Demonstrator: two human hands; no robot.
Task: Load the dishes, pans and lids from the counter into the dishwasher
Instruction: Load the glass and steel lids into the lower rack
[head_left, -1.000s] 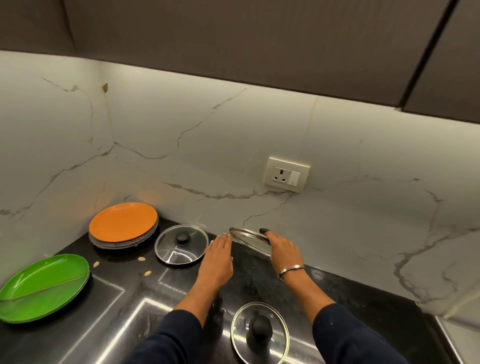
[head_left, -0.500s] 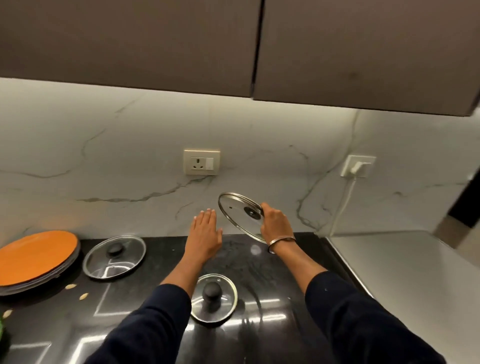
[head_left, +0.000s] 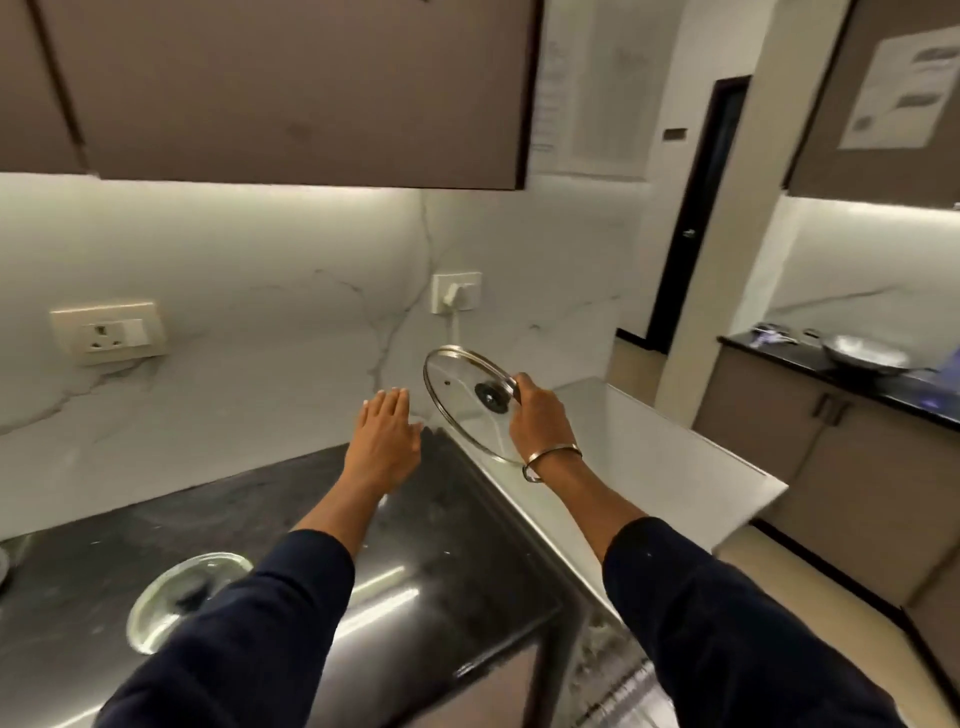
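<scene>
My right hand (head_left: 537, 415) grips a glass lid (head_left: 462, 400) with a steel rim by its knob, holding it on edge in the air above the seam between the black counter (head_left: 467, 545) and the steel surface (head_left: 649, 457). Its underside faces me. My left hand (head_left: 384, 441) hovers just left of the lid, fingers straight, holding nothing. A second glass lid (head_left: 171, 597) lies on the black counter at lower left, partly hidden by my left sleeve. A dark rack-like area (head_left: 608, 691) shows below the counter edge between my arms, too blurred to identify.
Brown wall cabinets (head_left: 291, 88) hang low overhead. Two wall sockets (head_left: 109, 332) (head_left: 456, 293) sit on the marble backsplash, one with a white plug and cord. Across the room a metal pan (head_left: 865, 356) rests on another black counter. A dark doorway (head_left: 696, 218) stands beyond.
My view has swung right; the orange and green plates left the frame. My right hand lifted the lid off the counter, tipped it on edge and carried it rightward. My left hand followed, empty.
</scene>
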